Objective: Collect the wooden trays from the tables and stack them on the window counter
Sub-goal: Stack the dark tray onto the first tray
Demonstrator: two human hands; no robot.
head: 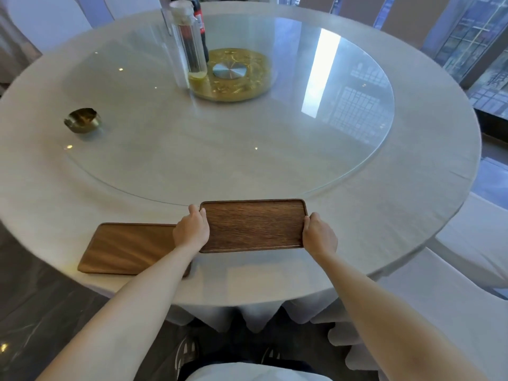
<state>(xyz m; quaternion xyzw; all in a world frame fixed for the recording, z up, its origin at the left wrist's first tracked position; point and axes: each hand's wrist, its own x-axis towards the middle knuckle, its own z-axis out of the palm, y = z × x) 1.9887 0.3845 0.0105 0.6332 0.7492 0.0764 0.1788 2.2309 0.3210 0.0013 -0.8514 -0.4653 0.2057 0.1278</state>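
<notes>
Two trays on the round table (412, 188), near my edge. White cloth covers the table, and a glass turntable (220, 149) sits on it with a gold hub (236, 75) at centre. Beside the hub stand a clear jar (191, 42) and, behind it, a dark bottle (200, 26). White chairs (467, 235) ring the table on my right.

Right tray (254, 225): dark wood, rimmed, lying flat just below the turntable's near edge, long side across my view. I grip it at both short ends. Left tray (129, 248): lighter wood, flat, close to the table edge, its right end hidden under my left forearm; no hand on it. I cannot tell if the two trays touch.

Left hand (191, 231): fingers curled around the right tray's left end, thumb on the top rim, closed on it. Right hand (319, 235): fingers wrapped under the right end, thumb on the rim, also closed on it. Both arms reach straight forward, bare, wrists level, palms facing each other across the tray.

Small brass bowl (82, 121) sits far left on the turntable rim, well apart from the trays.
</notes>
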